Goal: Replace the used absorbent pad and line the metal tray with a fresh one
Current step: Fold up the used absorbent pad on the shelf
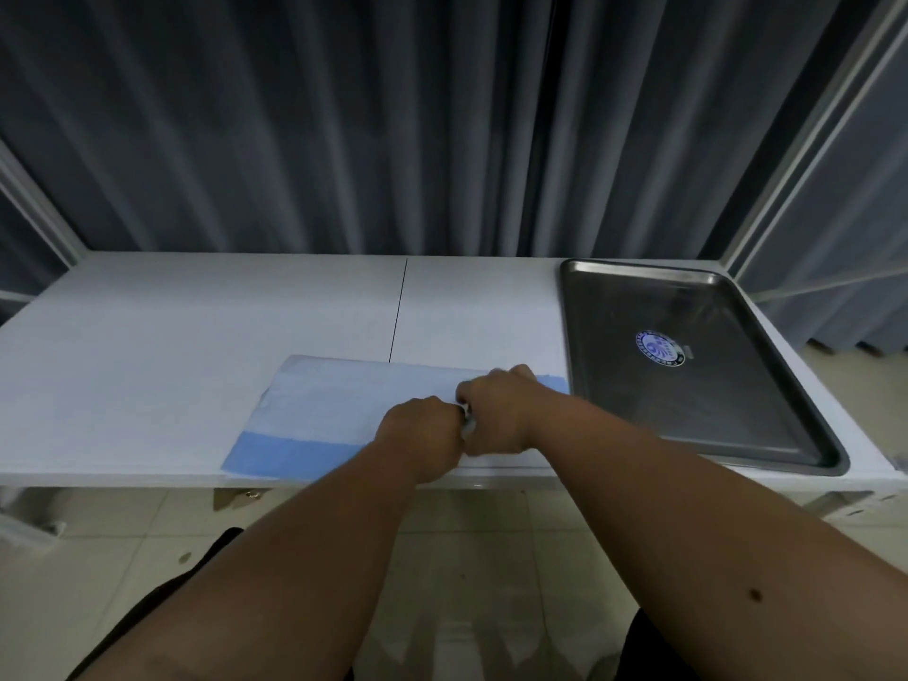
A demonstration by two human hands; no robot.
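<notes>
A pale blue and white absorbent pad lies flat on the white table, its darker blue band along the near edge. The metal tray sits at the table's right end, bare inside except for a round blue sticker. My left hand and my right hand meet over the pad's right part, fingers curled, both pinching a small white bit of the pad between them. What lies under the hands is hidden.
Dark grey curtains hang behind the table. A seam runs down the tabletop's middle. The table's near edge sits just in front of the pad, with tiled floor below.
</notes>
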